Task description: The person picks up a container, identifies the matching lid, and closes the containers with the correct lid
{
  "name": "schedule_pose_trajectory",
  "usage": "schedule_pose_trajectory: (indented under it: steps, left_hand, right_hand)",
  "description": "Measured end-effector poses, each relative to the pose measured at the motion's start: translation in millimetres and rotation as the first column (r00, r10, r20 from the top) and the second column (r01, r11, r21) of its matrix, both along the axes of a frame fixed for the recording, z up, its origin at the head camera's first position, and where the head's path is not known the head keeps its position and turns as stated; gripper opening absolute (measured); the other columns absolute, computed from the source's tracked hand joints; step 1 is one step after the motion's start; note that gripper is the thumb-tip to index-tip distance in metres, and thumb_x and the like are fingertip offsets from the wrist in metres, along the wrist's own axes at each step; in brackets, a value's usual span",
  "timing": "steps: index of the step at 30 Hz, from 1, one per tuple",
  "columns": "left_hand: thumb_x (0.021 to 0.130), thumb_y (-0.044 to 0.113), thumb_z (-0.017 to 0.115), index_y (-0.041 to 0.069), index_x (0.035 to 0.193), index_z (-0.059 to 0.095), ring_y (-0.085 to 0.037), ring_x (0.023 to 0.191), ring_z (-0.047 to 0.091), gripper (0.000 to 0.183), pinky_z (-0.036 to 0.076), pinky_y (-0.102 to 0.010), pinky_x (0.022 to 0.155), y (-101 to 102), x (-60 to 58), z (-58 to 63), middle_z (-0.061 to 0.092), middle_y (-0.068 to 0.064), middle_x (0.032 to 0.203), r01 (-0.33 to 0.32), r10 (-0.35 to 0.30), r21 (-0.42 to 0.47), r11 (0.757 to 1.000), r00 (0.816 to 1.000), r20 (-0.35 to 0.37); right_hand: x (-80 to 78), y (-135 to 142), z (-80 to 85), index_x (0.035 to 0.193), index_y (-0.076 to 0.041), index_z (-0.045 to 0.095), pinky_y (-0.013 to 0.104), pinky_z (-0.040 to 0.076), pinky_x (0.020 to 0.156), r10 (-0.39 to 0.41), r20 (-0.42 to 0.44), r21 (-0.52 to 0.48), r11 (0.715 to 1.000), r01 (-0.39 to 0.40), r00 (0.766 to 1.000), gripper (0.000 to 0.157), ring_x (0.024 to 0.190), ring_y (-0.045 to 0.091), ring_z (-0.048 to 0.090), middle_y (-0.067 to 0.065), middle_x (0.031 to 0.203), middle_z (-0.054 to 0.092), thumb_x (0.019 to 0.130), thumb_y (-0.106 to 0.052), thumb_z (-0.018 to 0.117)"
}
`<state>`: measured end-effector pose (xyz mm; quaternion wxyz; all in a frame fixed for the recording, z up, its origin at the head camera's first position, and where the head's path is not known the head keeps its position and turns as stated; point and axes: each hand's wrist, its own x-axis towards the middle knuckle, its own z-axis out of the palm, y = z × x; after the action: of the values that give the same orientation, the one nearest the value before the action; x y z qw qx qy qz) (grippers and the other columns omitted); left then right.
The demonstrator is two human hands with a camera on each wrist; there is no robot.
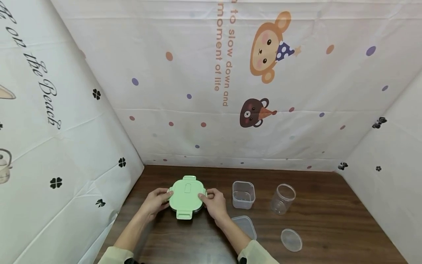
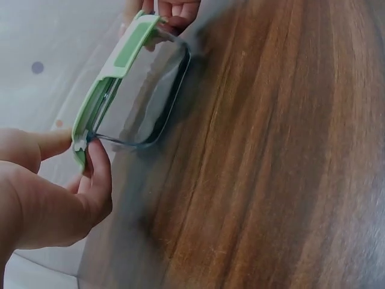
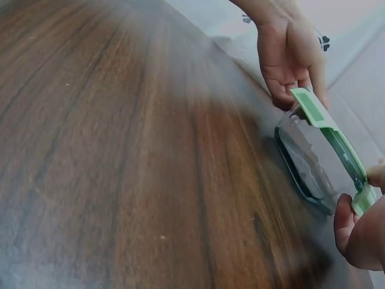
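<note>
A green-lidded glass box (image 1: 186,197) sits on the wooden counter (image 1: 329,223) near its left back corner, with a hand at either side. The left hand (image 1: 157,201) takes hold of the lid's left edge, thumb and fingers curled around the clip there; the left wrist view shows the thumb (image 2: 99,174) under the green rim and a finger above it, pinching the lid (image 2: 111,81) over the clear bowl. The right hand (image 1: 213,202) has the same curled grip on the right edge, and in the right wrist view its fingertips (image 3: 346,220) close on the green clip at that side. The front and back clips of the lid stick out flat, unlatched. To the right of the box stand a square clear tub (image 1: 243,194) and a round clear jar (image 1: 282,199), both open, set apart from each other. Nearer the person lie a square lid (image 1: 245,225), just beside the right forearm, and a round lid (image 1: 291,240).
</note>
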<state>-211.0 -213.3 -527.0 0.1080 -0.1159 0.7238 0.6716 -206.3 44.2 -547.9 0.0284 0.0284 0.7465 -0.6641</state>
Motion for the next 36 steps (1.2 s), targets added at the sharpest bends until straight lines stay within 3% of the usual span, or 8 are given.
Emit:
schedule_pose_trajectory:
  steps: [5, 12, 17, 22, 26, 32, 36]
  left_hand:
    - [0.105, 0.024, 0.071, -0.003, 0.139, 0.052, -0.018, 0.097, 0.067, 0.048, 0.060, -0.034, 0.088, -0.3, 0.6, -4.1, 0.062, -0.013, 0.117, -0.007, 0.003, 0.070, 0.998, 0.999, 0.053]
    - [0.107, 0.029, 0.067, -0.003, 0.142, 0.052, -0.017, 0.103, 0.067, 0.050, 0.060, -0.037, 0.091, 0.0, 0.7, -8.7, 0.064, -0.013, 0.120, 0.026, -0.026, 0.071, 0.997, 1.000, 0.004]
    - [0.108, 0.029, 0.065, 0.000, 0.145, 0.057, -0.017, 0.104, 0.066, 0.047, 0.060, -0.035, 0.087, 4.9, 0.8, -9.2, 0.064, -0.013, 0.127, -0.005, 0.005, 0.077, 0.997, 1.000, -0.011]
    - [0.110, 0.025, 0.061, 0.004, 0.145, 0.061, -0.018, 0.105, 0.065, 0.040, 0.060, -0.035, 0.087, 7.4, 4.2, -7.3, 0.064, -0.014, 0.131, -0.007, 0.006, -0.017, 1.000, 0.998, -0.065]
    - [0.111, 0.024, 0.060, 0.006, 0.144, 0.062, -0.020, 0.104, 0.063, 0.038, 0.060, -0.037, 0.087, 10.8, 5.9, -1.9, 0.064, -0.014, 0.123, 0.007, -0.021, -0.114, 0.993, 0.992, -0.124]
    - [0.111, 0.023, 0.060, 0.009, 0.144, 0.063, -0.020, 0.095, 0.059, 0.037, 0.059, -0.033, 0.079, 14.8, 3.1, -2.1, 0.061, -0.011, 0.110, -0.001, -0.016, -0.140, 0.990, 0.993, -0.118]
    - [0.110, 0.024, 0.062, 0.004, 0.144, 0.060, -0.020, 0.094, 0.061, 0.040, 0.059, -0.031, 0.076, 17.7, 2.8, -3.2, 0.063, -0.014, 0.114, -0.015, -0.008, -0.172, 0.985, 0.992, -0.129]
  right_hand:
    - [-2.1, 5.4, -1.1, 0.125, 0.006, 0.066, 0.044, 0.061, 0.075, 0.035, -0.003, -0.011, 0.999, -0.035, 0.999, 0.043, 0.077, 0.020, 0.067, 0.011, 0.094, 0.068, 0.097, -0.023, 0.081]
    - [-4.5, 7.5, -1.8, 0.122, 0.005, 0.066, 0.033, 0.059, 0.069, 0.010, -0.028, -0.030, 0.999, -0.011, 1.000, 0.038, 0.074, 0.015, 0.063, 0.011, 0.091, 0.066, 0.096, -0.017, 0.082]
    - [-2.6, 9.0, -0.9, 0.122, 0.005, 0.065, 0.037, 0.061, 0.070, -0.011, -0.033, -0.022, 1.000, 0.011, 0.999, 0.039, 0.073, 0.016, 0.064, 0.012, 0.088, 0.066, 0.095, -0.017, 0.083]
    - [-0.9, 8.7, -0.3, 0.120, 0.004, 0.066, 0.034, 0.061, 0.068, -0.029, -0.045, 0.001, 1.000, 0.029, 0.999, 0.040, 0.071, 0.017, 0.065, 0.012, 0.087, 0.067, 0.093, -0.018, 0.085]
    - [-0.7, 8.3, -0.7, 0.121, 0.003, 0.066, 0.030, 0.059, 0.065, -0.051, -0.070, 0.018, 0.998, 0.052, 0.996, 0.040, 0.070, 0.017, 0.065, 0.011, 0.087, 0.066, 0.092, -0.017, 0.085]
    - [2.1, 8.4, 0.9, 0.120, 0.003, 0.066, 0.035, 0.062, 0.065, -0.078, -0.082, 0.022, 0.997, 0.080, 0.994, 0.039, 0.070, 0.020, 0.067, 0.011, 0.087, 0.066, 0.093, -0.017, 0.085]
    - [3.0, 9.1, 1.5, 0.118, 0.004, 0.067, 0.039, 0.064, 0.066, -0.083, -0.072, 0.027, 0.996, 0.085, 0.994, 0.038, 0.070, 0.024, 0.071, 0.012, 0.087, 0.069, 0.093, -0.018, 0.085]
